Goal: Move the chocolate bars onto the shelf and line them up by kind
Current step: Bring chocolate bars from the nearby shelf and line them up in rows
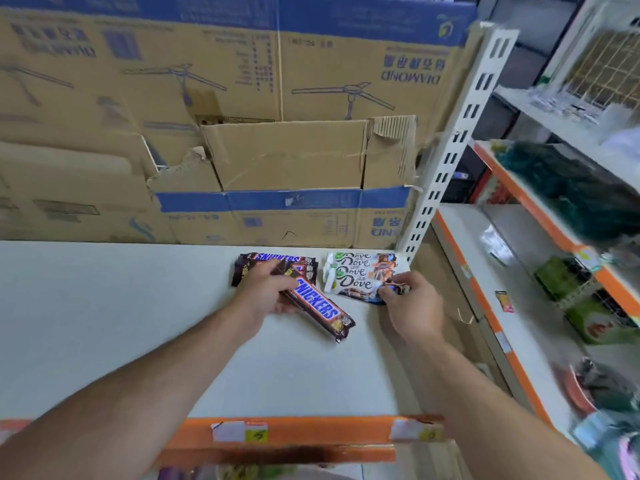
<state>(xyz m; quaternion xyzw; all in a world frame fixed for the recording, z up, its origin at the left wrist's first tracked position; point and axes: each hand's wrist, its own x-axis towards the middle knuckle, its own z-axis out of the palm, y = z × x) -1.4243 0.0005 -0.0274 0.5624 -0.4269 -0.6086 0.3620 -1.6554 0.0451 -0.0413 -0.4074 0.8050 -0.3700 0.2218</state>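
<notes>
**Head view: both hands on the chocolate, back of the shelf**

Closest to us, the orange shelf edge (311,427) has a couple of price tags (256,434) stuck on. Past it, on the white shelf (138,323), the left hand (263,292) grips a Snickers bar (320,311), angled, its far end over the Snickers pile (273,259). Just right of that, the right hand (417,308) pinches the near edge of the overlapping Dove bars (356,271). Cardboard boxes (277,157) stand behind it all.
</notes>
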